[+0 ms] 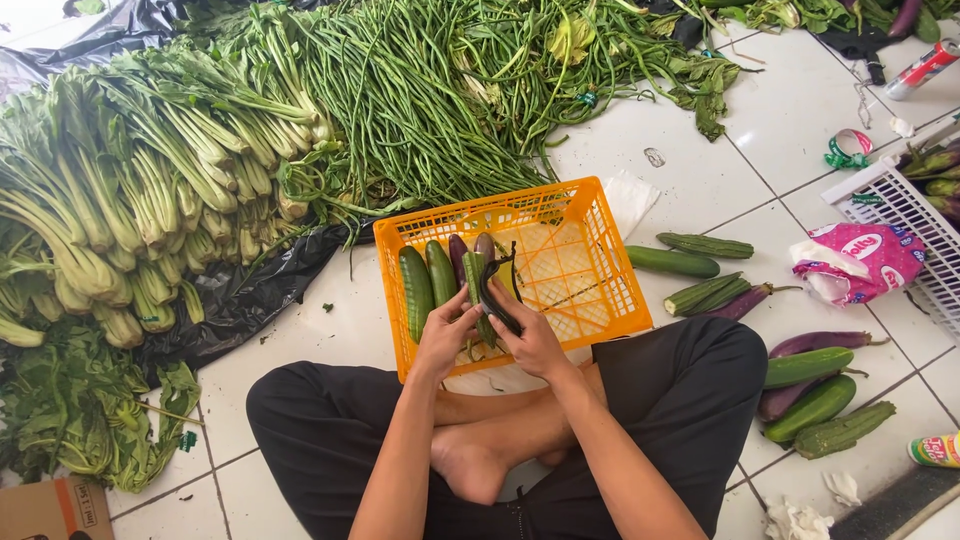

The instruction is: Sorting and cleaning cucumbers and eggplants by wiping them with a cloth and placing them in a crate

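An orange plastic basket [590,215] stands on the tiled floor in front of my crossed legs. Along its left side lie two green cucumbers [418,290] and two purple eggplants [458,255]. My left hand [445,335] rests on the vegetables at the basket's near edge, touching a ridged green gourd [473,280]. My right hand [533,340] grips a dark purple eggplant [498,295], held over the basket beside the gourd.
Piles of leafy stalks [150,190] and long beans [430,90] lie on black plastic to the left and behind. Loose cucumbers, gourds and eggplants [810,385] lie on the floor at my right. A white basket [900,225], a pink bag [860,260], a can and tape rolls sit at far right.
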